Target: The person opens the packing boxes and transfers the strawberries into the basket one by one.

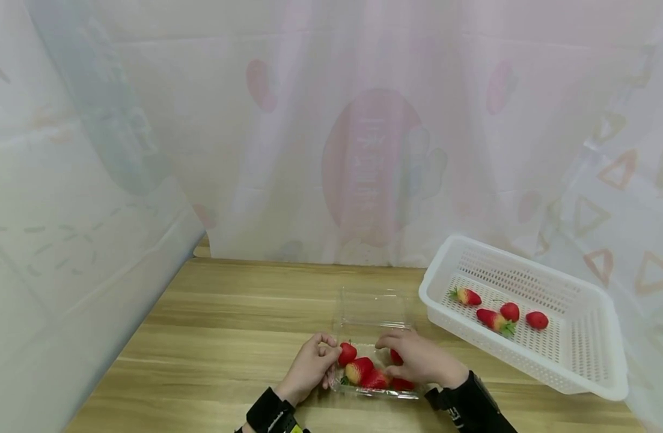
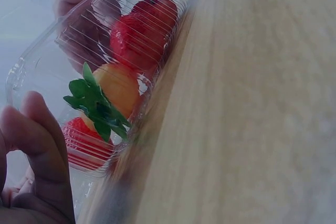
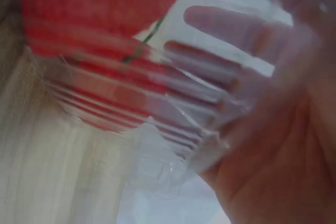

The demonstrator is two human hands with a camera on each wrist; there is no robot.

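A clear plastic clamshell box [image 1: 378, 393] stands on the table with its lid [image 1: 375, 308] folded back, holding several strawberries [image 1: 359, 369]. At the box's left side my left hand [image 1: 309, 365] pinches its rim, thumb and forefinger close to a red strawberry [image 1: 347, 353]. From the right, my right hand [image 1: 418, 359] reaches into the box over another strawberry [image 1: 396, 357], which it partly covers. Through the clear wall in the right wrist view, the fingers [image 3: 226, 32] look fairly straight and spread beside the fruit. A leafy green cap [image 2: 97, 103] shows in the left wrist view.
A white perforated basket [image 1: 558, 367] with a few strawberries [image 1: 493, 320] stands to the right, its near side close to my right forearm. The wooden table [image 1: 223, 325] extends to the left of the box. Pale printed sheets [image 1: 288, 180] hang behind and at the sides.
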